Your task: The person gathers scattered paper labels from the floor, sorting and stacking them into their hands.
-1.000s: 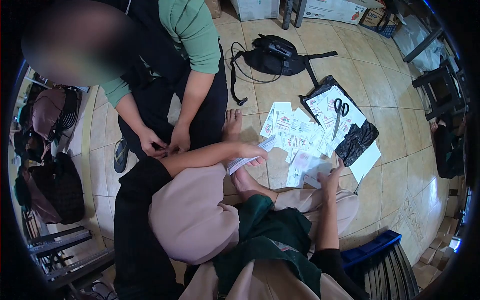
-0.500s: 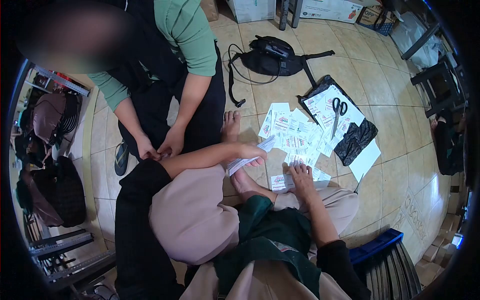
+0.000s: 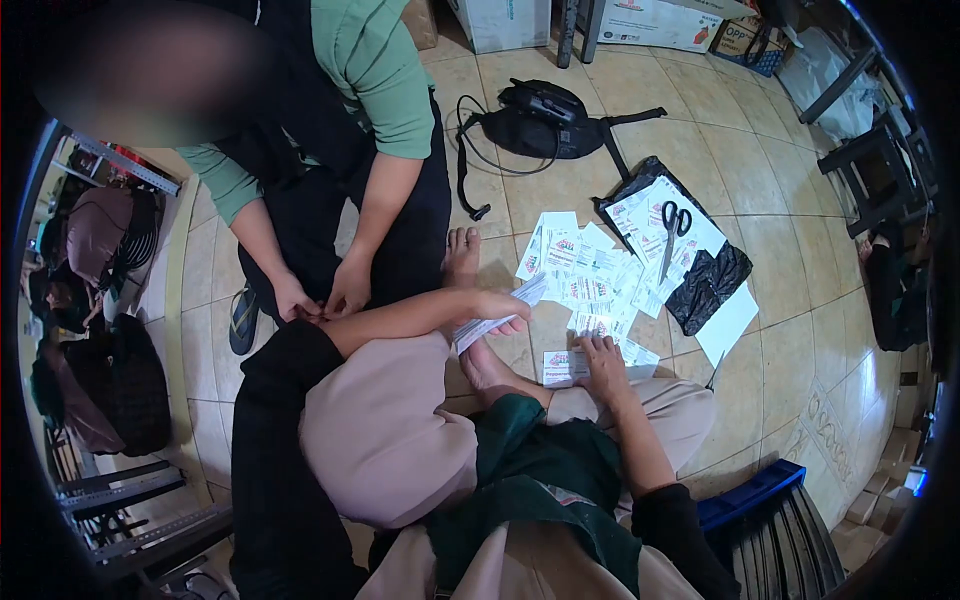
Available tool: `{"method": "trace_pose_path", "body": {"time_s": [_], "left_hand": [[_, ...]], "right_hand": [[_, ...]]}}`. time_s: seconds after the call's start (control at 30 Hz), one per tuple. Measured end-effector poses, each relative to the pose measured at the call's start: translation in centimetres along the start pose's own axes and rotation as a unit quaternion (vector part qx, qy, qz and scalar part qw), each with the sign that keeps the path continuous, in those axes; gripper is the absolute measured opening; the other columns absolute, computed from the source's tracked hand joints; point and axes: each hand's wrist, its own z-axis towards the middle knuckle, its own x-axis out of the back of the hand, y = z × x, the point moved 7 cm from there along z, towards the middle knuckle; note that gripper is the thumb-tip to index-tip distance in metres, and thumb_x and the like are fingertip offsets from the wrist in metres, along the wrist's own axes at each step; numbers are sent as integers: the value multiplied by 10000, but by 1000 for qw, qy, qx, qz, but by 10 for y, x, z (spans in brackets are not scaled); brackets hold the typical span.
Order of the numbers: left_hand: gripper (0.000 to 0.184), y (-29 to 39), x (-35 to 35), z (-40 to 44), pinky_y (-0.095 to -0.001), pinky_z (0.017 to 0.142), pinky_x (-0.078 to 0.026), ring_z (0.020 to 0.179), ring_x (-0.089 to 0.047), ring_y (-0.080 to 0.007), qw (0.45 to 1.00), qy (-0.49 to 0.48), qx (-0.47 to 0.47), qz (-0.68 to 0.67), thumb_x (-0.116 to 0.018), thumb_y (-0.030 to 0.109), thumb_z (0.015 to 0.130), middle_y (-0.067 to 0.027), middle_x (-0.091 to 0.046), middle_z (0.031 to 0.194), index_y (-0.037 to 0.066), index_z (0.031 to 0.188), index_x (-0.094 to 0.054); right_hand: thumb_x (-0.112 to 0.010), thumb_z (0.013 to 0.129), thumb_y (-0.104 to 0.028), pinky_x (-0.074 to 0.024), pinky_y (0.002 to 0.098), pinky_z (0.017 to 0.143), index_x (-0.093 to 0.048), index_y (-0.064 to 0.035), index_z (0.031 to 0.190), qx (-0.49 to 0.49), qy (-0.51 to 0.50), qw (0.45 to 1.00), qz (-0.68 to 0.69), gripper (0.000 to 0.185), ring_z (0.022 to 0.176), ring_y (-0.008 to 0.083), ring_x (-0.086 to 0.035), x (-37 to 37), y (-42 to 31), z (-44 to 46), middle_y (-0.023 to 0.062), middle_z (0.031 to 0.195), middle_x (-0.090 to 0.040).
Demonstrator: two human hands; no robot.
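Bag point(image 3: 708, 290), black plastic: flat on the tiled floor point(image 3: 785, 265), with printed sheets point(image 3: 648, 212) lying on top; interior hidden. Scissors point(image 3: 671, 236), black-handled, on those sheets. Waist bag point(image 3: 540, 125), black: on the floor above the cards in view, with a dark device point(image 3: 537, 100) on top and a cable looping beside; contents not visible. Cartons point(image 3: 500, 22) at the top edge of view; contents not visible.

Loose cards point(image 3: 588, 272): white, rectangular, with small print and reddish logos; overlapping at varied angles on the floor, beside the plastic bag. Card stack point(image 3: 497, 322): thin, white, layered, tilted; in the left hand point(image 3: 500, 306), above the foot. Left hand: closed around the stack. Right hand point(image 3: 602, 362): palm down, fingers slightly spread over the nearest cards, just beside one with a red logo point(image 3: 565, 368). Opposite: seated person point(image 3: 385, 90), hands together at the lap; held item too small to tell.
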Motion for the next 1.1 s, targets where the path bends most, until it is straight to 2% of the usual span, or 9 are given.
{"method": "trace_pose_path", "body": {"time_s": [0.1,0.17,0.43,0.83,0.93,1.0,1.03,1.07,1.1], "left_hand": [[571,1,0,-4,-275,722,-456,821,-533,-142,1000,3,2,8,-551,389,803,-88,-565,997,29,1228,-429],[444,5,-1,-9,-266,737,-432,841,-506,-140,1000,11,-2,-8,-553,389,805,-50,-546,947,28,1061,-518],[459,8,-2,-12,-268,738,-434,848,-510,-144,1000,3,-13,-3,-554,392,805,-55,-544,952,24,1075,-506],[488,8,-1,-13,-279,761,-437,880,-510,-150,1000,7,-7,-8,-553,408,803,-58,-545,976,23,1100,-502],[495,7,0,-13,-281,764,-436,895,-510,-151,1000,10,-2,-8,-551,412,802,-60,-543,988,26,1107,-501],[498,7,-1,-12,-282,765,-436,902,-510,-153,1000,8,-2,-5,-550,415,802,-62,-542,994,26,1110,-500],[500,7,-1,-12,-283,765,-438,903,-512,-154,1000,11,-3,-5,-552,417,801,-63,-542,995,26,1108,-502],[501,7,0,-12,-283,764,-440,903,-514,-155,1000,14,-4,-5,-553,418,800,-64,-543,995,25,1106,-504],[501,10,1,-13,-283,764,-440,903,-514,-155,1000,15,-7,-3,-553,418,800,-64,-543,995,25,1106,-504]], "right_hand": [[-821,465,-121,-424,395,838,-477,-126,1080,-21,-5,996,84,704,1022,312,-464,-10,8,0,98,1040,-528],[-819,469,-122,-423,396,840,-486,-131,1064,-12,3,997,79,682,1010,309,-468,-13,9,2,94,1029,-522],[-808,479,-114,-412,393,836,-510,-111,992,41,46,998,-23,593,962,297,-482,6,-6,-2,94,1002,-519],[-782,548,-86,-444,396,784,-517,-86,968,1,-6,992,126,496,930,318,-515,-20,19,1,95,918,-545],[-776,588,-74,-467,377,759,-517,-44,965,-95,61,955,275,459,849,306,-548,-22,46,12,103,881,-561],[-774,624,-80,-471,351,758,-493,-5,988,-222,167,824,493,466,783,289,-562,-4,56,7,117,871,-575],[-790,627,-108,-471,359,771,-456,28,1058,-277,159,808,496,562,862,288,-557,3,54,-1,162,973,-560],[-790,627,-108,-471,359,771,-456,28,1058,-277,161,807,495,562,862,288,-557,-8,60,-3,162,973,-560],[-803,610,-128,-468,375,781,-429,30,1101,-260,190,866,383,637,910,306,-543,-16,67,-5,185,1025,-527]]}}
